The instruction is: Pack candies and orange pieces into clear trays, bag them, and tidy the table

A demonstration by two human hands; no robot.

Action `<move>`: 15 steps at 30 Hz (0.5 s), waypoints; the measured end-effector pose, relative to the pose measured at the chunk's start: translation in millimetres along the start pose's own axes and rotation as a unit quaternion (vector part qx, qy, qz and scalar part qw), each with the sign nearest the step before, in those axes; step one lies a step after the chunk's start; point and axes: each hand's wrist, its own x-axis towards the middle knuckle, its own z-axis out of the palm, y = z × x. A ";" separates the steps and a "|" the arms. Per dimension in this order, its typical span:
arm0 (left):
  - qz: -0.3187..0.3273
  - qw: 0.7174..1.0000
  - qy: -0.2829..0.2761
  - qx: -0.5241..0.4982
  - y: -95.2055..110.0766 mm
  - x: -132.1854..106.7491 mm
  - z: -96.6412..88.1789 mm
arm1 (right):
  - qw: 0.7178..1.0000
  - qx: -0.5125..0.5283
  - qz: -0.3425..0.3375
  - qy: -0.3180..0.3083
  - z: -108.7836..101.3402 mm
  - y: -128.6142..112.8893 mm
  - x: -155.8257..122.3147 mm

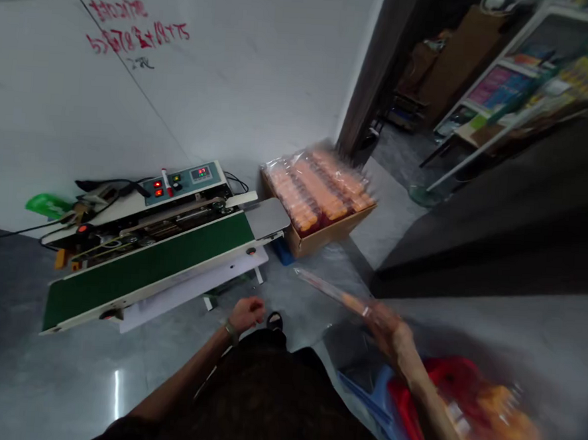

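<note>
My right hand (386,326), blurred by motion, is closed on the near end of a clear plastic bag (337,292) with something orange inside. The bag sticks out toward the cardboard box (330,237), which is packed with rows of bagged orange items (320,188). In front of my body my left hand (247,313) hangs with its fingers curled, and no object shows in it. It is apart from the bag sealing machine (164,219), whose green conveyor belt (156,265) lies beyond it to the left. The machine's red display is lit.
At the lower right stand a blue plastic stool or container (377,398) and a red container (456,373) with blurred orange items (505,419). A marker (167,182) rests on the machine. The white wall (258,65) bears red writing. A doorway with shelves (501,86) opens at the right.
</note>
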 end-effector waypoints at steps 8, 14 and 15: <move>0.020 0.996 0.083 -0.003 39.2 40.6 -17.0 | 0.888 -0.337 -0.312 -0.022 -29.2 -13.7 97.3; -0.072 0.981 0.175 -0.044 23.2 17.6 -10.9 | 0.855 -0.330 -0.397 -0.054 -42.9 1.0 183.0; -0.095 0.976 0.188 -0.053 18.8 11.7 -6.9 | 0.849 -0.328 -0.409 -0.064 -44.7 1.7 196.2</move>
